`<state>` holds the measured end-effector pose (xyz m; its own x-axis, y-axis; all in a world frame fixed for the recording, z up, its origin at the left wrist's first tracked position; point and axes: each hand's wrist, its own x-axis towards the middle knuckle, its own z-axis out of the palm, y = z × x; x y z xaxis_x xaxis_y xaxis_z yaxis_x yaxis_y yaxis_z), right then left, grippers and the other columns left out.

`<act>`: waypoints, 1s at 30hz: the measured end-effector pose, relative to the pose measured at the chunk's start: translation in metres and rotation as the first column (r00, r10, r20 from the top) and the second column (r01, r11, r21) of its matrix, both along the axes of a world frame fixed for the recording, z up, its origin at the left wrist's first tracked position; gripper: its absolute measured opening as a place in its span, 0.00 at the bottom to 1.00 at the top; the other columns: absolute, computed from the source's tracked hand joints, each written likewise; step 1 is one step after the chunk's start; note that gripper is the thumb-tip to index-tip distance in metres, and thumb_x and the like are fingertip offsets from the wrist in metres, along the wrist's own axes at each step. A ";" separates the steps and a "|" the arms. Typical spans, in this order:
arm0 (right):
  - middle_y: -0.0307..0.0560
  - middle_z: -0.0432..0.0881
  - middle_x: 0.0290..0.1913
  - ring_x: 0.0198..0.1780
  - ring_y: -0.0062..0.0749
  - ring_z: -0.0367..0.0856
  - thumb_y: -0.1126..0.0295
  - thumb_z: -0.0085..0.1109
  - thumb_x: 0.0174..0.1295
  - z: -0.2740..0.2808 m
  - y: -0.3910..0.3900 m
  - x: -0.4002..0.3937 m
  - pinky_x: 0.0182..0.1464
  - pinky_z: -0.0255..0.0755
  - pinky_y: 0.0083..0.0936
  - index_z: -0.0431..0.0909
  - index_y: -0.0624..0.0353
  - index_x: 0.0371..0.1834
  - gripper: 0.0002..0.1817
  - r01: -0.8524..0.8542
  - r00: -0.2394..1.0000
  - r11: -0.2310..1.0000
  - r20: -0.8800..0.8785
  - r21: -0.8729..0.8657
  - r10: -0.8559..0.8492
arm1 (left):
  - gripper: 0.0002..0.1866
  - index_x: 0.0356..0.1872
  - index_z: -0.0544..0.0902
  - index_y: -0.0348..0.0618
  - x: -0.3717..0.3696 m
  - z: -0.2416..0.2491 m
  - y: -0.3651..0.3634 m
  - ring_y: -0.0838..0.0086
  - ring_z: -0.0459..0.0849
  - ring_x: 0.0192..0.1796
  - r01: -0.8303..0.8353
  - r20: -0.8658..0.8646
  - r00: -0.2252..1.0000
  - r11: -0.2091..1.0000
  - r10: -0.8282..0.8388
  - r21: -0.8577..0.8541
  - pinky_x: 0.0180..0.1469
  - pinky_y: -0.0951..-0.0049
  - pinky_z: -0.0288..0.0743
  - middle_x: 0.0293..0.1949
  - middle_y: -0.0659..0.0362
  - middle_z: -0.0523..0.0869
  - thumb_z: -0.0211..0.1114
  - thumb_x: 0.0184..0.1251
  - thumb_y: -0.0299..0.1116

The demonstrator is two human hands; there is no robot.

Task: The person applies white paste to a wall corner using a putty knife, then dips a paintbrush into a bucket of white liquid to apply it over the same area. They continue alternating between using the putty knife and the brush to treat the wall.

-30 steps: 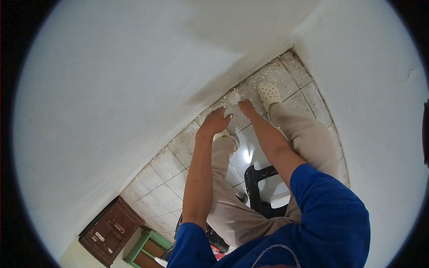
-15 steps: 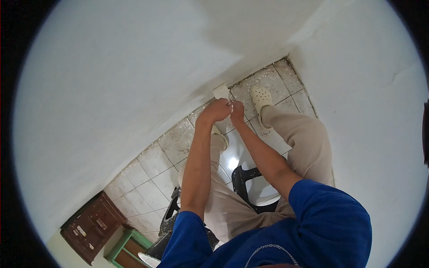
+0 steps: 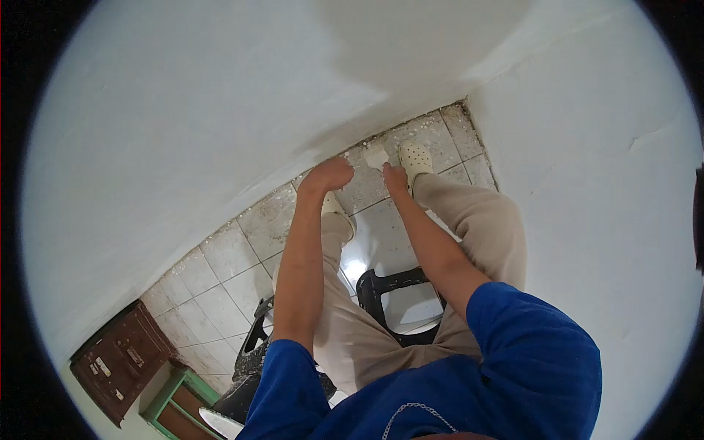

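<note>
My right hand (image 3: pixel 395 178) is closed on a pale, flat-bladed tool (image 3: pixel 375 155), perhaps a scraper or brush. Its wide end points up and left, over the floor tiles near the wall's foot. My left hand (image 3: pixel 331 174) is a closed fist just left of the tool, close to the wall (image 3: pixel 220 110). White specks show on its fingers, and whatever it may hold is hidden. The two hands are apart.
Stained floor tiles (image 3: pixel 220 312) run along the wall to a corner. Pale clogs (image 3: pixel 416 158) are on my feet. A black plastic frame (image 3: pixel 370 293) lies between my legs. At lower left are a brown cabinet (image 3: pixel 121 359) and a green-framed piece (image 3: pixel 176 403).
My hands were together at the tool and are now apart. The left one has moved left; the right one has shifted slightly right with the tool. The whole view has shifted a little.
</note>
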<state>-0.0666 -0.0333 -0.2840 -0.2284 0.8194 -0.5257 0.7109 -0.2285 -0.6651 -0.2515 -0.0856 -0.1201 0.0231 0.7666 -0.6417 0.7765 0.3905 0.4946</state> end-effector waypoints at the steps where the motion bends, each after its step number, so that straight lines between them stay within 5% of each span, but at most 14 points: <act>1: 0.63 0.80 0.25 0.33 0.50 0.80 0.56 0.46 0.54 -0.017 0.008 -0.003 0.42 0.70 0.42 0.79 0.68 0.21 0.23 -0.047 0.999 0.999 0.024 0.021 0.046 | 0.18 0.29 0.81 0.30 0.005 0.012 0.003 0.52 0.81 0.39 -0.046 0.017 0.999 0.999 0.046 -0.017 0.46 0.59 0.70 0.33 0.40 0.81 0.46 0.53 0.33; 4: 0.62 0.80 0.28 0.34 0.51 0.80 0.55 0.45 0.55 -0.045 0.032 -0.011 0.41 0.70 0.42 0.79 0.67 0.22 0.23 -0.061 0.986 0.995 0.147 -0.084 0.073 | 0.19 0.38 0.79 0.30 0.014 0.035 0.012 0.52 0.79 0.45 -0.105 -0.011 0.994 0.993 0.104 -0.056 0.51 0.60 0.69 0.41 0.40 0.80 0.46 0.55 0.36; 7: 0.60 0.81 0.27 0.33 0.49 0.80 0.54 0.44 0.56 -0.026 0.047 -0.007 0.41 0.69 0.42 0.78 0.67 0.25 0.23 -0.056 0.998 0.983 -0.017 -0.174 0.053 | 0.20 0.43 0.76 0.34 0.022 0.055 0.024 0.53 0.76 0.51 -0.123 -0.064 0.991 0.983 0.115 -0.135 0.54 0.60 0.67 0.47 0.42 0.77 0.46 0.59 0.39; 13: 0.55 0.79 0.21 0.28 0.45 0.79 0.55 0.46 0.57 -0.030 0.047 -0.028 0.38 0.70 0.39 0.76 0.67 0.17 0.23 0.060 0.994 0.948 -0.067 -0.313 -0.085 | 0.23 0.48 0.74 0.34 0.038 0.047 0.039 0.52 0.74 0.53 -0.055 -0.086 0.996 0.980 0.038 -0.194 0.56 0.60 0.66 0.49 0.41 0.76 0.47 0.61 0.42; 17: 0.52 0.78 0.19 0.24 0.42 0.78 0.59 0.49 0.56 -0.049 0.042 -0.044 0.34 0.70 0.36 0.75 0.65 0.15 0.21 0.116 0.958 0.965 -0.232 -0.233 -0.171 | 0.25 0.50 0.73 0.33 0.046 0.048 0.048 0.52 0.73 0.55 -0.018 -0.065 0.998 0.971 0.003 -0.237 0.58 0.61 0.64 0.51 0.41 0.75 0.48 0.61 0.44; 19: 0.50 0.77 0.17 0.23 0.39 0.76 0.60 0.51 0.55 -0.028 0.040 -0.037 0.31 0.69 0.35 0.74 0.65 0.15 0.19 0.106 0.943 0.969 -0.287 -0.225 -0.170 | 0.25 0.50 0.73 0.34 0.045 0.047 0.045 0.52 0.73 0.55 -0.037 -0.056 0.998 0.969 0.024 -0.245 0.58 0.61 0.64 0.52 0.42 0.75 0.48 0.61 0.44; 22: 0.50 0.75 0.15 0.21 0.35 0.73 0.59 0.53 0.53 0.024 0.016 -0.017 0.28 0.67 0.32 0.75 0.66 0.15 0.19 0.314 0.792 0.843 -0.370 -0.436 -0.487 | 0.25 0.50 0.73 0.35 0.038 0.042 0.042 0.52 0.73 0.55 -0.068 -0.055 0.997 0.976 0.057 -0.207 0.58 0.61 0.65 0.52 0.42 0.75 0.48 0.61 0.45; 25: 0.49 0.73 0.14 0.20 0.32 0.71 0.58 0.54 0.51 0.038 -0.006 -0.005 0.27 0.65 0.31 0.75 0.67 0.15 0.20 0.307 0.721 0.910 -0.556 -0.279 -0.414 | 0.24 0.49 0.75 0.35 0.035 0.031 0.037 0.52 0.73 0.55 -0.011 -0.027 1.000 0.983 0.006 -0.182 0.57 0.62 0.65 0.52 0.43 0.75 0.48 0.61 0.46; 30: 0.51 0.76 0.18 0.22 0.36 0.75 0.56 0.54 0.51 0.051 0.020 0.012 0.30 0.67 0.32 0.76 0.68 0.17 0.21 0.275 0.931 0.923 -0.164 -0.270 -0.325 | 0.24 0.46 0.77 0.34 0.039 0.038 0.031 0.52 0.74 0.54 -0.002 -0.050 0.999 0.988 -0.006 -0.156 0.57 0.61 0.65 0.51 0.43 0.76 0.48 0.61 0.46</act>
